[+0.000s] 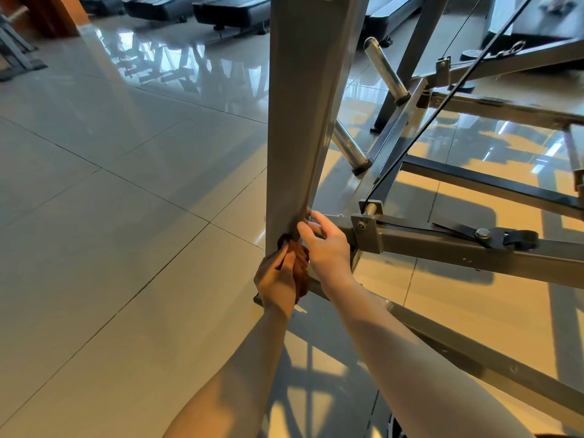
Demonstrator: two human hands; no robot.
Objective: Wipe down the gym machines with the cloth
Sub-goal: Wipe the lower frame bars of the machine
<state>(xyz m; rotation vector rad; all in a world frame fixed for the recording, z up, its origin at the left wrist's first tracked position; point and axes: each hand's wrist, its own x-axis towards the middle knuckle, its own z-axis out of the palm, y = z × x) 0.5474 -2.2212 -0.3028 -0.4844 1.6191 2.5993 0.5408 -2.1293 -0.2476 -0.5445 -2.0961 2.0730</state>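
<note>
A wide grey upright post of a gym machine rises through the middle of the head view. Near its foot my left hand grips a bunched brown cloth and presses it against the post. My right hand sits just to the right of the cloth, its fingers curled around the post's right edge where a horizontal grey beam joins it. Most of the cloth is hidden between my two hands.
Chrome weight pegs stick out behind the post. Slanted frame bars and a black cable cross the right side. Glossy floor tiles spread to the left. Dark treadmills line the far wall.
</note>
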